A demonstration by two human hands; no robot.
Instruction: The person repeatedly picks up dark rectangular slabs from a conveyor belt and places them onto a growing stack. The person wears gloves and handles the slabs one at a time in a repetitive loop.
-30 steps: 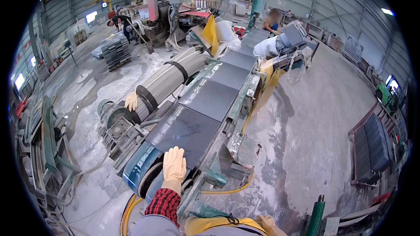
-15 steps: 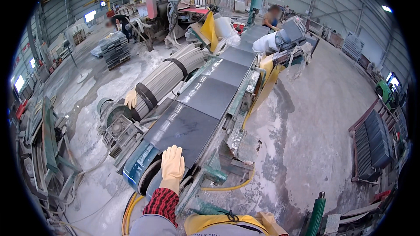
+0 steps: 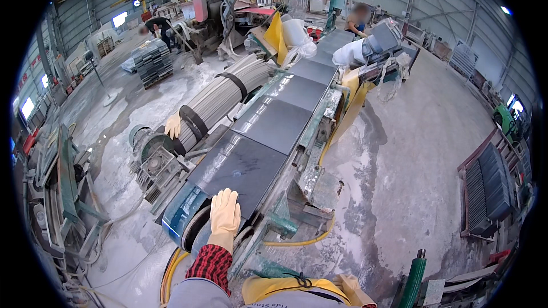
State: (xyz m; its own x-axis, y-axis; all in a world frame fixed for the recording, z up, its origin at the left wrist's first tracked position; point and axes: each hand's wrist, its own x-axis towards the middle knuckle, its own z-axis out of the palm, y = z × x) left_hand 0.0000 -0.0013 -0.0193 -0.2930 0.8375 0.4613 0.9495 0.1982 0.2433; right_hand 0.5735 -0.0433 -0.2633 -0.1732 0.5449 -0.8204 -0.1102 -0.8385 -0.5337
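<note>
My left hand (image 3: 225,217), in a cream rubber glove, lies flat at the near end of a dark grey stone slab (image 3: 242,165). Its fingers are stretched out and grip nothing. The slab rests on a conveyor (image 3: 185,208) with a blue belt at the rounded near end. Farther along, more polished slabs (image 3: 274,121) lie in a row. Low at the front of my yellow apron (image 3: 274,290) is my gloved right hand (image 3: 351,291), partly cut off by the lower edge; its fingers do not show clearly enough to read.
Left of the conveyor are a motor (image 3: 155,162), a strapped bundle of pale strips (image 3: 214,100) and a loose glove (image 3: 173,126). A yellow hose (image 3: 302,243) curves on the right. A rack of dark slabs (image 3: 485,188) stands farther right. Two people work in the distance.
The view has shifted very slightly. My left hand stays flat on the slab, and the slabs show no clear movement along the conveyor.
</note>
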